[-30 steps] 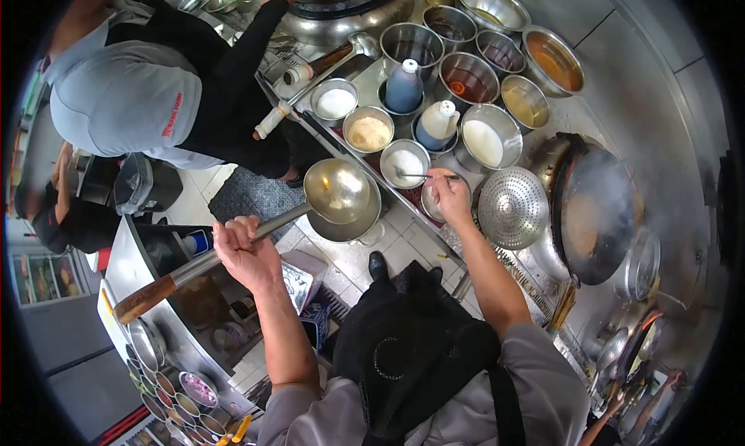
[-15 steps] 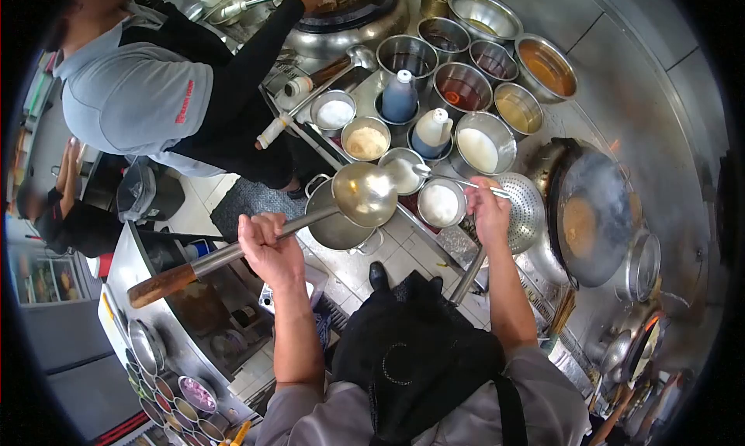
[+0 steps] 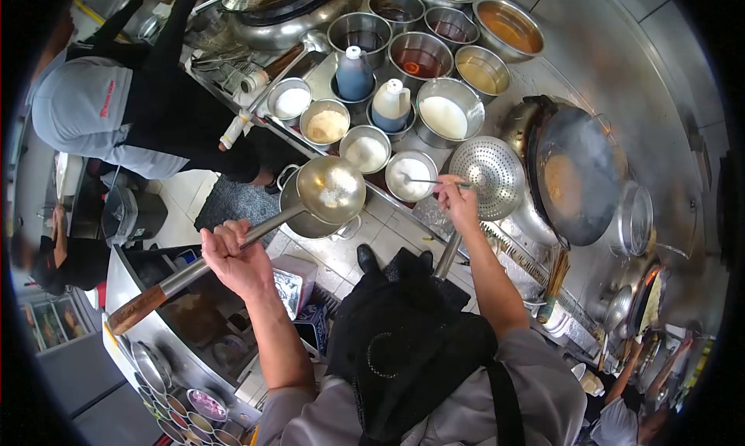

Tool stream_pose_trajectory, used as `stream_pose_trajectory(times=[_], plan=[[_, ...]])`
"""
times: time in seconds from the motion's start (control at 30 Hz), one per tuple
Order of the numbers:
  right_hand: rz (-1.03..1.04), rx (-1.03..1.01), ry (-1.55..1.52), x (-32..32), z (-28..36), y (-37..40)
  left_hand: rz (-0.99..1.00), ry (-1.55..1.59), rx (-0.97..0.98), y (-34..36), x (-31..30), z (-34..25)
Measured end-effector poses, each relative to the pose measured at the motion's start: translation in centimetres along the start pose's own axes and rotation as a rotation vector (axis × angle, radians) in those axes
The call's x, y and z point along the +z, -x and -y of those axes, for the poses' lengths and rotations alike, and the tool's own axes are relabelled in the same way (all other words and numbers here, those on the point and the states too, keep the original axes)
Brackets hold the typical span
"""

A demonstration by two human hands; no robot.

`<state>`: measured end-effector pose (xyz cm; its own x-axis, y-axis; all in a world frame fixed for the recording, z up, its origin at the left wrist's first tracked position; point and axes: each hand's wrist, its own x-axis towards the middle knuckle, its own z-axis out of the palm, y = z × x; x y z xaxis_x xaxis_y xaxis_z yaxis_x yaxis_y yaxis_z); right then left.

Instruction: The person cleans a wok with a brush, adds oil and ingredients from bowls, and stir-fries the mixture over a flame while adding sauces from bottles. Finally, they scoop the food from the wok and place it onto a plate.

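Note:
My left hand (image 3: 237, 261) is closed around the steel handle of a large ladle (image 3: 330, 184), which has a wooden end. The ladle's bowl is held face up above a two-handled pot (image 3: 309, 221), with a pale patch inside that could be powder or glare. Between the fingers of my right hand (image 3: 458, 202) is a thin-handled spoon (image 3: 436, 181). Its tip reaches into a steel bowl of white powder (image 3: 410, 167). A perforated strainer (image 3: 487, 178) lies just beyond that hand. Another bowl of white seasoning (image 3: 365, 153) stands beside the first.
A smoking wok (image 3: 578, 202) with brown liquid stands to the right. Two sauce bottles (image 3: 355, 75) and several metal pots, one with red liquid (image 3: 420, 58), crowd the counter. A co-worker (image 3: 147, 112) stands at upper left. A steel counter (image 3: 128, 279) flanks my left side.
The spoon has moved from the neighbouring seasoning bowl's edge into the white powder bowl nearer me. My view has shifted, and the co-worker's arms now reach farther left.

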<state>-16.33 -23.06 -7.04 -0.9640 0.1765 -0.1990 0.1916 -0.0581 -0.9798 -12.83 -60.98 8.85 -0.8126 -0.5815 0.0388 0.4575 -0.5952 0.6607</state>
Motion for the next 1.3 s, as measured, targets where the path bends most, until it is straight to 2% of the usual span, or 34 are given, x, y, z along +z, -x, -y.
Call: stream_pose_trajectory(times=[0.2, 0.47, 0.53, 0.6, 0.67, 0.73, 0.8, 0.87, 1.03, 1.13, 1.27, 1.3], plan=[[-0.136, 0.030, -0.207, -2.6, 2.2, 2.3, 0.062, -0.029, -0.005, 0.1, 0.2, 0.2], [-0.151, -0.003, -0.235, -4.5, 3.6, 3.4, 0.028, -0.064, -0.005, 0.9, 1.5, 1.6], [-0.117, 0.053, -0.460, -4.2, 4.5, 3.8, 0.034, -0.041, -0.033, 1.0, 1.5, 2.3], [-0.074, 0.060, -0.528, -3.8, 5.7, 3.9, 0.014, -0.015, -0.082, 1.6, 2.0, 3.1], [-0.131, -0.050, -0.200, -4.3, 5.1, 3.3, -0.007, 0.020, -0.132, 2.1, 2.9, 4.3], [-0.115, -0.085, -0.189, -3.9, 4.5, 2.5, -0.034, 0.049, -0.134, 2.3, 3.1, 5.6], [-0.067, -0.096, 0.017, -3.6, 3.5, 1.8, -0.003, 0.065, -0.149, 2.5, 3.0, 5.5], [-0.071, -0.077, 0.025, -2.2, 3.7, 0.9, -0.025, 0.122, -0.190, 2.4, 2.6, 5.0], [-0.046, -0.036, 0.237, -0.6, 2.6, -0.6, -0.016, 0.046, -0.119, 2.0, 1.6, 2.9], [-0.043, -0.049, 0.104, -1.0, 1.6, -0.6, 0.024, -0.021, -0.061, 1.9, 1.4, 2.5], [-0.034, 0.017, 0.093, -1.4, 1.7, -0.4, 0.048, -0.038, -0.038, 1.6, 1.6, 2.7], [-0.043, 0.019, 0.304, -1.2, 1.8, -0.2, 0.074, -0.038, -0.026, 1.6, 1.8, 2.9]])
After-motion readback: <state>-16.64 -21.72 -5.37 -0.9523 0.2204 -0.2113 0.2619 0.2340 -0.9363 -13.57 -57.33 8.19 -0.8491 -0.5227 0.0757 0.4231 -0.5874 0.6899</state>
